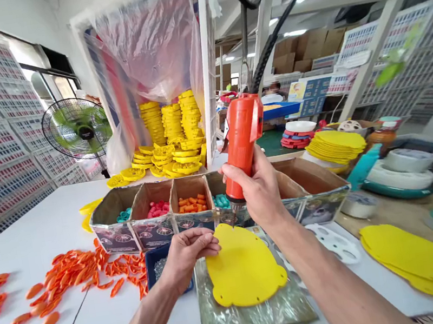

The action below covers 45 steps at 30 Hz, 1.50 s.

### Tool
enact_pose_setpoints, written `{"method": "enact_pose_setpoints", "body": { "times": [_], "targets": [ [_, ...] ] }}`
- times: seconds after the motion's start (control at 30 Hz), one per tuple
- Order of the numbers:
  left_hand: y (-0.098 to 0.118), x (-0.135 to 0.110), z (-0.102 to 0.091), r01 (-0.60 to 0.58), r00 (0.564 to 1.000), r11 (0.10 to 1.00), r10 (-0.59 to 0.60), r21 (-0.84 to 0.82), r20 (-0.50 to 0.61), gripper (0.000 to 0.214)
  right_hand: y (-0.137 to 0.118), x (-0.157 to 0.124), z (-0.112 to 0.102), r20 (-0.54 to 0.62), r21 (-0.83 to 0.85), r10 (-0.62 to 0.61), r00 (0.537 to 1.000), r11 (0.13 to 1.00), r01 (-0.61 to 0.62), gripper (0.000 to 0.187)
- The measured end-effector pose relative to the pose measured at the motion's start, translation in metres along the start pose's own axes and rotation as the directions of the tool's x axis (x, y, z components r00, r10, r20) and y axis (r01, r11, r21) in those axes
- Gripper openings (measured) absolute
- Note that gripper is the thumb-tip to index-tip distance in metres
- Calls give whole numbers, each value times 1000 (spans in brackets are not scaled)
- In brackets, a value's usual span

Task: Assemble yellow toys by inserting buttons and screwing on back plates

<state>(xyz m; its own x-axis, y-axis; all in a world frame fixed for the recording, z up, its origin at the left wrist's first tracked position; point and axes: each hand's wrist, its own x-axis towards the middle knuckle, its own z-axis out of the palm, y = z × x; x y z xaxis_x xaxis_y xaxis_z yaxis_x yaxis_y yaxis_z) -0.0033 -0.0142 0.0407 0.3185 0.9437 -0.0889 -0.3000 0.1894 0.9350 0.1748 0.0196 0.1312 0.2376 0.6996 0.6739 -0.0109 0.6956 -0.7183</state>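
My right hand (260, 190) is wrapped round an orange electric screwdriver (241, 139) that hangs from a black cable, held upright with its tip just above the top edge of a flat yellow plastic plate (243, 267). The plate lies on a greenish mat (257, 314) on the white table. My left hand (187, 251) rests at the plate's upper left edge with its fingers curled in a pinch; what they hold, if anything, is too small to see. A small blue tray (154, 265) sits under that hand.
A cardboard divider box (161, 228) with teal, pink and orange small parts stands behind the plate. Orange pieces (70, 275) are scattered at left. Yellow plates (417, 261) lie at right, yellow part stacks (171, 120) and a fan (77, 129) behind.
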Motion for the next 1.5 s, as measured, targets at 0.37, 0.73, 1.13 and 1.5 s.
{"method": "enact_pose_setpoints", "body": {
  "times": [0.37,0.73,1.13,1.5],
  "targets": [
    [3,3,3,-46,998,982,39,182,41,45,-13,3,4,-23,40,-27,999,999,27,39],
    [-4,21,3,-295,915,707,403,642,-24,24,-5,5,1,-14,58,-2,1000,998,3,33],
    [-10,22,7,-321,928,632,360,705,99,23,14,7,9,-89,-75,-16,996,997,9,40],
    [-16,34,4,-248,967,627,211,738,145,29,24,1,20,-93,-6,4,996,1000,-5,32]
  ]
}}
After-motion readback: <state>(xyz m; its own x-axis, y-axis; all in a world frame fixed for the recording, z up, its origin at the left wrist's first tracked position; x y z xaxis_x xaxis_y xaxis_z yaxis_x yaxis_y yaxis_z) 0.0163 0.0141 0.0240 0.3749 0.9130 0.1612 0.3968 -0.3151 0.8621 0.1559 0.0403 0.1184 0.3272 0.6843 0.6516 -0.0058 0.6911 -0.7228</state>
